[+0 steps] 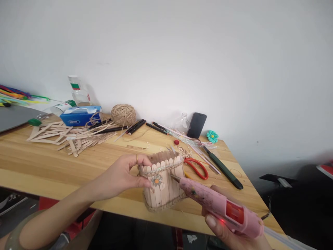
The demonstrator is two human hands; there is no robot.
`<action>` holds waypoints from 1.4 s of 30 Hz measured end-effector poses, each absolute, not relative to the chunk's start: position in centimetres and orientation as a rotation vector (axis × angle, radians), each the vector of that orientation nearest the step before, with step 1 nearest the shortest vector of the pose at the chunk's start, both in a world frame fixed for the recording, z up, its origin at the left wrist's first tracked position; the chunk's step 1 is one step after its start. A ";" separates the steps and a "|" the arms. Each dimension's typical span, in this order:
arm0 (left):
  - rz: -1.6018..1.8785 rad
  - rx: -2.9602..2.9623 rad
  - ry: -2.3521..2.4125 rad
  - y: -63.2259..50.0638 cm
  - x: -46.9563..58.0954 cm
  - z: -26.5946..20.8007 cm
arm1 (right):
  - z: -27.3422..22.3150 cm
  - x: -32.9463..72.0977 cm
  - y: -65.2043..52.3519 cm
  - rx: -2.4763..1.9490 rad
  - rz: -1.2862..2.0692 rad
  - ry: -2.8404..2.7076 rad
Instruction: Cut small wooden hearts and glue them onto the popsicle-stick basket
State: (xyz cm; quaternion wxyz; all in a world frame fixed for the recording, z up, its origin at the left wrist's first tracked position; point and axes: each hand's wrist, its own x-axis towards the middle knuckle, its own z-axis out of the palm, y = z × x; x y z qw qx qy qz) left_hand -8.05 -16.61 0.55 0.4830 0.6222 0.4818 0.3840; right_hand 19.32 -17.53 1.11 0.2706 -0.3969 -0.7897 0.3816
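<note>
My left hand (130, 177) grips the left side of a small container made of upright popsicle sticks (163, 184), thumb on the outside and fingers at the rim. Twine runs round its base, a trim band circles it below the stick tops, and a grey flower with an orange centre (156, 181) sits on its front. In my right hand (221, 225) is a pink hot glue gun (218, 205), with a red light glowing on it. Its metal nozzle points at the container's front wall, right of the flower; whether it touches, I cannot tell.
Red-handled pliers (196, 168) and a dark green-handled tool (225, 168) lie right of the container. Behind are loose popsicle sticks (75, 137), a twine ball (123, 115), black markers (136, 127), a blue tissue box (80, 116), a phone (197, 125) and a teal flower (212, 136).
</note>
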 end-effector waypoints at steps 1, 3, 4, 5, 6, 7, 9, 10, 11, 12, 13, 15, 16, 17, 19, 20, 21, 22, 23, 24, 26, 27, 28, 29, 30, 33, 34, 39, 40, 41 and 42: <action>0.940 1.514 1.178 -16.6 -8.0 0.6 | 1.1 19.3 -17.5 -1.060 1.025 -2.129; 0.946 1.513 1.183 -16.6 -8.0 0.6 | 1.1 19.4 -17.5 -1.061 1.029 -2.114; 0.948 1.512 1.183 -16.6 -8.0 0.6 | 1.0 19.4 -17.5 -1.067 1.030 -2.100; 0.951 1.512 1.182 -16.6 -8.0 0.6 | 0.9 19.5 -17.5 -1.065 1.033 -2.086; 0.954 1.511 1.176 -16.6 -8.0 0.5 | 0.8 19.5 -17.4 -1.055 1.037 -2.077; 0.956 1.508 1.169 -16.6 -8.1 0.5 | 0.7 19.6 -17.4 -1.042 1.039 -2.073; 0.964 1.494 1.155 -16.6 -8.1 0.4 | 0.5 19.7 -17.3 -1.016 1.040 -2.082; 0.968 1.487 1.149 -16.6 -8.2 0.4 | 0.5 19.8 -17.2 -1.010 1.037 -2.089; 0.973 1.480 1.143 -16.6 -8.2 0.3 | 0.4 19.8 -17.2 -1.015 1.027 -2.094; 0.979 1.474 1.137 -16.6 -8.2 0.3 | 0.5 19.9 -17.2 -1.030 1.013 -2.097; 0.983 1.470 1.130 -16.6 -8.2 0.2 | 0.5 20.0 -17.1 -1.047 0.997 -2.098; 0.982 1.467 1.118 -16.6 -8.3 0.1 | 0.6 20.1 -17.1 -1.054 0.981 -2.106; 0.981 1.470 1.112 -16.6 -8.3 0.1 | 0.7 20.1 -17.1 -1.043 0.985 -2.110; 0.980 1.474 1.110 -16.6 -8.3 0.0 | 0.7 20.0 -17.1 -1.029 0.997 -2.113; 0.986 1.479 1.115 -16.5 -8.3 0.0 | 0.8 20.0 -17.1 -1.015 1.027 -2.107; 0.990 1.480 1.117 -16.5 -8.3 0.0 | 0.8 20.0 -17.1 -1.016 1.039 -2.102; 0.991 1.481 1.116 -16.5 -8.3 0.0 | 0.8 20.0 -17.1 -1.019 1.044 -2.098; 0.990 1.482 1.111 -16.5 -8.4 0.0 | 0.7 20.0 -17.1 -1.022 1.043 -2.098; 0.988 1.482 1.100 -16.5 -8.4 0.0 | 0.7 20.1 -17.0 -1.023 1.037 -2.101; 0.984 1.482 1.086 -16.4 -8.4 0.0 | 0.7 20.1 -17.0 -1.020 1.027 -2.109; 0.979 1.479 1.071 -16.4 -8.5 0.0 | 0.7 20.3 -16.9 -1.005 1.002 -2.130; 0.980 1.479 1.071 -16.4 -8.5 0.0 | 0.7 20.4 -16.8 -0.995 0.991 -2.143; 0.979 1.483 1.073 -16.3 -8.5 0.0 | 0.7 20.5 -16.7 -0.981 0.988 -2.156; 0.978 1.488 1.077 -16.3 -8.5 0.0 | 0.6 20.6 -16.5 -0.967 0.994 -2.169; 0.976 1.492 1.081 -16.3 -8.5 0.0 | 0.5 20.6 -16.4 -0.952 1.007 -2.183; 0.970 1.491 1.088 -16.3 -8.5 0.0 | 0.4 20.7 -16.4 -0.959 1.039 -2.189; 0.968 1.488 1.088 -16.3 -8.5 0.0 | 0.5 20.7 -16.4 -0.978 1.033 -2.180; 0.968 1.476 1.086 -16.5 -8.6 0.0 | 1.7 20.2 -17.2 -1.061 0.972 -2.177; 0.968 1.477 1.087 -16.5 -8.6 0.0 | 1.9 20.0 -17.3 -1.060 0.969 -2.182; 0.966 1.481 1.087 -16.5 -8.6 -0.1 | 2.0 19.9 -17.3 -1.056 0.966 -2.185; 0.964 1.486 1.085 -16.5 -8.6 -0.1 | 2.1 19.8 -17.3 -1.053 0.964 -2.186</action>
